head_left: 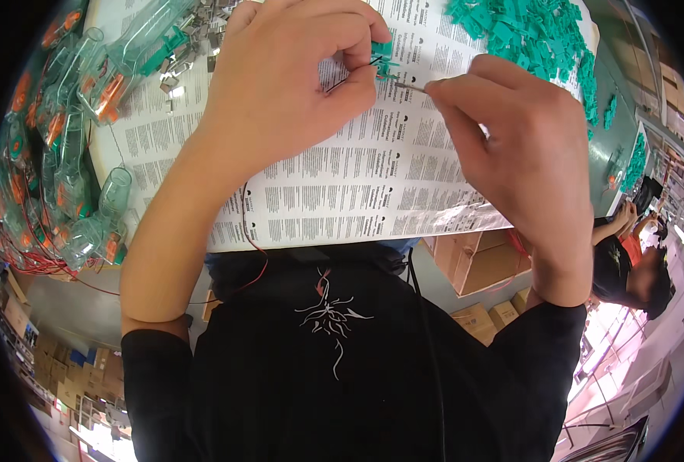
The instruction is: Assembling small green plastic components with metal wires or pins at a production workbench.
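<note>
The small green plastic part [382, 51] is located at the far middle of the work surface, just above the printed sheet [311, 208], at the fingertips of the left hand [288, 73]. The thumb and index finger of the left hand are closed in a pinch on the part; the contact area is mostly hidden by the fingers. The right hand [515, 123], to the right, has its thumb and index finger closed on a thin metal tool [413, 87], whose tip points left toward the part; whether tip and part touch cannot be told. A thin dark wire [346, 82] runs near the left fingertips. Handling, by judgement: the part is light, stiff and smooth, so it may slip under side pressure; its narrow projections are probably the fragile portion. Hold it by the broad body between thumb and index finger, clear of the projections. The tool is likely rigid and best held along its shank. Similar green pieces lie in a heap [534, 38] at far right; clear plastic housings [109, 92] with orange inserts lie at left, beside small metal pieces [192, 46]. Marking: the sheet carries repeated blocks of fine dark print, with larger sideways headings and small dark symbols; no label is discernible on the held part.
</note>
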Demonstrator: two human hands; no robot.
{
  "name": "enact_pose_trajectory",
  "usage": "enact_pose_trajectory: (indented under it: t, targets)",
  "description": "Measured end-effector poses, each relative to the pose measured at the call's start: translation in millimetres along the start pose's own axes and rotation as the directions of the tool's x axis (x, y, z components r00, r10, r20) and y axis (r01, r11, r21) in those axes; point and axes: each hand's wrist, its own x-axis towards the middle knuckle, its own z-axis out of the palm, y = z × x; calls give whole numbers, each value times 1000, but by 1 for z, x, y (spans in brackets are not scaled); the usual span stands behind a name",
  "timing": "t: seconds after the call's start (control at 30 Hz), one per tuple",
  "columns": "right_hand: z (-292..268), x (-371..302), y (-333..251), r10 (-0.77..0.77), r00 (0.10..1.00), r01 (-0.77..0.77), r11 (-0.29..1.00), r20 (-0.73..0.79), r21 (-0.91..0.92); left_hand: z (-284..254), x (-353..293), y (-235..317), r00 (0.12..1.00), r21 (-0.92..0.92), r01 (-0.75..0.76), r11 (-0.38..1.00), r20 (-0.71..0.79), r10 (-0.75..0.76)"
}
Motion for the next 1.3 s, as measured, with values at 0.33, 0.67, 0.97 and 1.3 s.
enact_pose_trajectory:
  t: [0.33, 0.67, 0.97, 1.3]
  targets:
    - [-4, 9, -5, 12, 1000, -13, 999, 16, 44, 16, -12, -33, 927, 47, -308, 950, -210, 310]
    - [-10, 9, -31, -19, 986, 56, 973, 164, -223, -7, -1, 2, 937, 136, 295, 946, 153, -315]
    - [16, 2, 5, 60, 995, -32, 949, -80, 312, 16, -13, -32, 940, -95, -289, 953, -217, 264]
    - [16, 5, 3, 33, 996, -8, 961, -85, 277, -24, 17, 39, 811, 290, 457, 841, 254, -528]
